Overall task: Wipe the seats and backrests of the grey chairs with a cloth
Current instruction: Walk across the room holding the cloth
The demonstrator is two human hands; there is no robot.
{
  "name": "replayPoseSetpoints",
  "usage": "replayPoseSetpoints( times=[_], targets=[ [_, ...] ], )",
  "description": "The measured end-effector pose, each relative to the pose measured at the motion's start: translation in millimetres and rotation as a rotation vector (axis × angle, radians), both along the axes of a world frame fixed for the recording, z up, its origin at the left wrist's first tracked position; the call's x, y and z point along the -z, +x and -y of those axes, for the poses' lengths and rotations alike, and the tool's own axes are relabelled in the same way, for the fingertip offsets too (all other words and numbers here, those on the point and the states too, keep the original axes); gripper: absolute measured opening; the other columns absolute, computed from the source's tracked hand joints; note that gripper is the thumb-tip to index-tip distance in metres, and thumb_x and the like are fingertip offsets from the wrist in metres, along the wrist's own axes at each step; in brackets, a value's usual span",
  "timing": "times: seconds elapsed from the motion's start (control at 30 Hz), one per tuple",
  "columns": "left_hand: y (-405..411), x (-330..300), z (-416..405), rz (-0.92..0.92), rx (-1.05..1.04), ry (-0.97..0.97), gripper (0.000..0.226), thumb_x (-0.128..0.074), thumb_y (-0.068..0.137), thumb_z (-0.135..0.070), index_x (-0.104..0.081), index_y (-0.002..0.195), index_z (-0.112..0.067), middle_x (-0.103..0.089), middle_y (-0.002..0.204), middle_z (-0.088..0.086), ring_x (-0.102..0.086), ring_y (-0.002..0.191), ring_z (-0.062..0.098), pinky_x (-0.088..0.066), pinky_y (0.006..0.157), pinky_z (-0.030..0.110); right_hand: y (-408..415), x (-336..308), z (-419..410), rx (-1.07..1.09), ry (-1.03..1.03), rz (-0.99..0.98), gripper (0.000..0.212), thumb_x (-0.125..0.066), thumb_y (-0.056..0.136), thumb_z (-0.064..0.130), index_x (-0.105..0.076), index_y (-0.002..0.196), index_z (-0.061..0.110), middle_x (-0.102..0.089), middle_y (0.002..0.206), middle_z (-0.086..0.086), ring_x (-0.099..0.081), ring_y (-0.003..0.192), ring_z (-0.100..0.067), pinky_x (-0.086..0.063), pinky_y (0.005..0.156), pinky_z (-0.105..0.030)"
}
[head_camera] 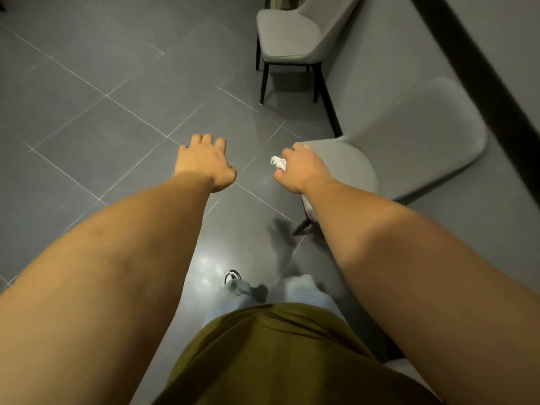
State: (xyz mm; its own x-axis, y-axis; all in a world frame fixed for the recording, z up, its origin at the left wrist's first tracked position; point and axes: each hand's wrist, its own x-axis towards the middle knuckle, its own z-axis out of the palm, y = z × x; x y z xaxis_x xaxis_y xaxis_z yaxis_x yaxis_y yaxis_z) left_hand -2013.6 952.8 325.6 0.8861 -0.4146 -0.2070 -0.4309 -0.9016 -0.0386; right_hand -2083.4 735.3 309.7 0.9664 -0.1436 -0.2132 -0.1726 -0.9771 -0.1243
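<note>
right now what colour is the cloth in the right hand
White, crumpled cloth in the right hand; head view.

My right hand (301,168) grips a crumpled white cloth (278,162) just off the front edge of the near grey chair (409,147). My left hand (204,162) hangs loose-fingered over the tiled floor (87,97). A second grey chair (287,36) stands by the wall.

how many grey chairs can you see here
2: a near chair at the right, beside the right hand, and a far chair at the top, against the wall. More may be out of view.
</note>
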Motion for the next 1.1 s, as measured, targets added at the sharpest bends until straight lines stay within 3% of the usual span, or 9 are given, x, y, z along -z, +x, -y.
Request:
replayPoseSetpoints(
  times=[0.37,0.67,1.1],
  targets=[
    [221,5,47,-0.036,0.047,0.053,0.061,-0.042,0.082,-0.053,-0.039,0.132,-0.019,-0.047,0.130,0.010,-0.037,0.123,0.031,-0.038,0.093,0.048,230,2,45,0.000,0.020,0.004,0.044,-0.051,0.088,0.042,-0.058,0.123,0.017,-0.052,0.121,-0.007,-0.045,0.114,-0.028,-0.040,0.091,-0.038],
    [427,-17,100,0.029,-0.111,0.040,0.062,-0.044,0.080,-0.051,-0.041,0.133,-0.018,-0.046,0.132,0.011,-0.035,0.126,0.031,-0.037,0.094,0.048,465,0,115,-0.130,-0.002,0.008,0.047,-0.050,0.090,0.044,-0.058,0.125,0.014,-0.052,0.125,-0.012,-0.045,0.119,-0.032,-0.040,0.095,-0.042],
    [682,15,114,-0.031,-0.222,0.046,0.062,-0.045,0.077,-0.050,-0.043,0.130,-0.017,-0.048,0.129,0.012,-0.038,0.124,0.032,-0.036,0.095,0.050,746,28,124,-0.283,0.029,-0.052,0.045,-0.051,0.089,0.043,-0.060,0.121,0.013,-0.053,0.121,-0.012,-0.046,0.117,-0.032,-0.040,0.094,-0.042]
  ],
)
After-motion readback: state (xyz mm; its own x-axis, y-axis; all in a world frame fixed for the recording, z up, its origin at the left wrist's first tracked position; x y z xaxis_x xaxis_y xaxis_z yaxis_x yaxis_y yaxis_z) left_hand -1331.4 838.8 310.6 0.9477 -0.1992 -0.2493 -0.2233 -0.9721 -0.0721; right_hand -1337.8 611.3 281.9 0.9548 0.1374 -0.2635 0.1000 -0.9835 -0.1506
